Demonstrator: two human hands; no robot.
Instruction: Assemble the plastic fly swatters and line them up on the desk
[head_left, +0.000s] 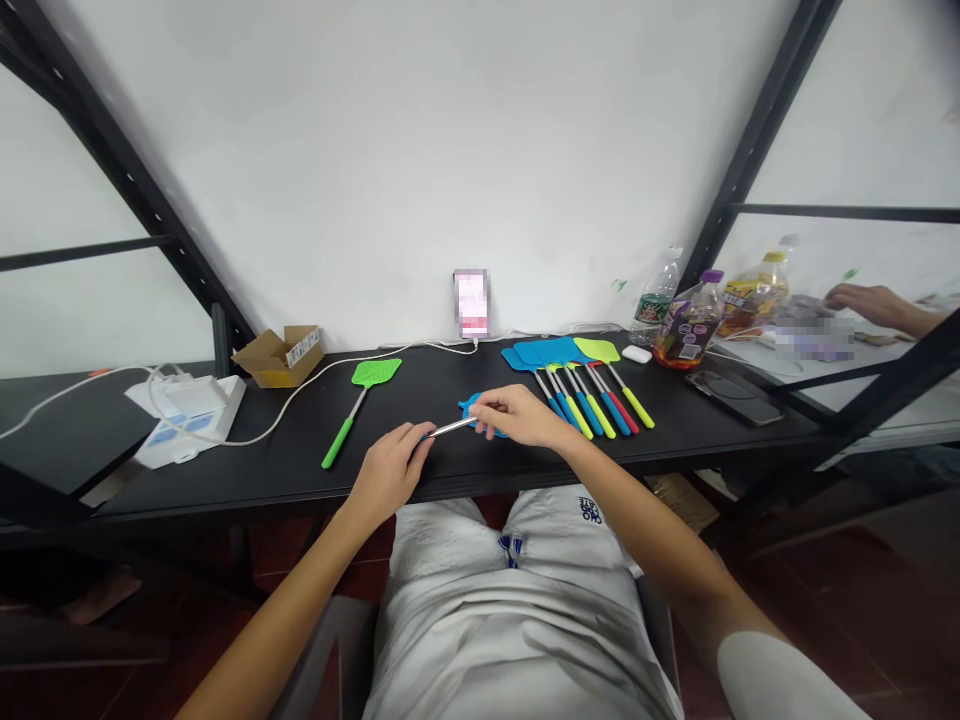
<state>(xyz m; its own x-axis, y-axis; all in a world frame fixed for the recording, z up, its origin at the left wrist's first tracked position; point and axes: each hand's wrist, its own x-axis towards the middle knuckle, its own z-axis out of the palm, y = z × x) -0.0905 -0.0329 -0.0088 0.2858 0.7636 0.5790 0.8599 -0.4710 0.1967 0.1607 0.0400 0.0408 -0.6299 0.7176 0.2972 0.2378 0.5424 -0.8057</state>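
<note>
Since both hands share one blue fly swatter (453, 426) above the front of the tabletop (277, 460), its direction is read from the gap between them. Nearer the person, the left hand (390, 462) has its fingers curled around the handle, so only a bit of blue shows past the fingertips. From there the long axis runs rightward and slightly away. The right hand (517, 412) is the one closer to the head, its fingers pinching the rod just short of it. Between the hands the rod looks thin, straight and silvery. The head is blue and largely hidden behind the right hand, so its full shape, and whether it touches the tabletop, cannot be told.

Farther out, on the left, a green fly swatter (364, 398) lies alone at a slant, its handle toward the person. Over to the right, a row of fly swatters (562, 350) lies with heads away, blue and yellow-green, above handles of blue, yellow-green and red. Beyond these, a phone (472, 305) stands upright against the wall (375, 180).
</note>
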